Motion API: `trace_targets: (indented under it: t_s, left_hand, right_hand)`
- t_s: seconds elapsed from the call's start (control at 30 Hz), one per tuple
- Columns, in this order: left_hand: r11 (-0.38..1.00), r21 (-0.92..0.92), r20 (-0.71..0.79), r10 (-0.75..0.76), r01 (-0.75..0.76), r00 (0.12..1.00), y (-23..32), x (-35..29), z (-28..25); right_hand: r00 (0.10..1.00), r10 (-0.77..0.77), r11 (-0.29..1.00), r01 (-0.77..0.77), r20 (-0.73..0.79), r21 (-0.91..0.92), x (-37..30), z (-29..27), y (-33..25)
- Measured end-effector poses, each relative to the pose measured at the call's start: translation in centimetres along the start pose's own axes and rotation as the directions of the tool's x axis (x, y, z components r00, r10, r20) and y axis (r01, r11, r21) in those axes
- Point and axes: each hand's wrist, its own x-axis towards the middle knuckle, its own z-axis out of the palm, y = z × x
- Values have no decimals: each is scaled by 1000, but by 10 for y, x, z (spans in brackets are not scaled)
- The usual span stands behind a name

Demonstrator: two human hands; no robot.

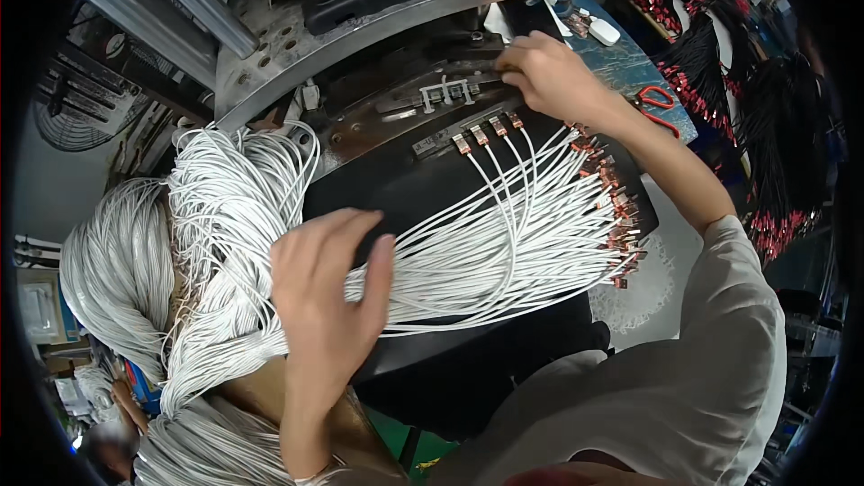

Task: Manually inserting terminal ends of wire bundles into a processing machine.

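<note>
Evidently, had the left hand (328, 283) opened wide over the white cables (495, 243), with the thumb well apart from the fingers and nothing visible in its grasp; could not tell touching from hovering there. Held the right hand (546, 72) at the right end of the metal mould (373, 117), with fingers bent and drawn narrow; could not tell from this angle about anything pinched between them.

Saw the cables laid across the black tabletop (369, 184), with loose plugs (621, 229) of coppery colour bunched at the right end, and running leftward into a thick tangle (229, 175). Found four cables singled out, with their four plugs (481, 136) side by side at the small block (434, 146), just in front of the mould. Noted also a white piece (447, 93) on the mould, with small metal parts along it.

Judged the row at the block as done for those four only. Reckoned by far the larger share as left, going by the many loose plugs without a place there. Noticed red-handled scissors (655, 107) lying apart on the blue tabletop (621, 63).
</note>
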Motion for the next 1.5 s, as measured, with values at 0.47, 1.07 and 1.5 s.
trace_targets:
  t_s: [0.47, 1.07, 1.5]
  left_hand:
    - [979, -131, 77, 164, -153, 983, 57, 28, 106]
    - [994, 56, 48, 87, -89, 995, -45, 124, 129]
    - [951, 277, 203, -195, 135, 960, -64, 130, 126]
  right_hand:
    - [855, 19, 970, -141, 518, 197, -13, -43, 9]
    - [964, -216, 976, 207, -153, -69, 155, 113, 79]
    - [893, -401, 916, 387, -204, -105, 147, 108, 74]
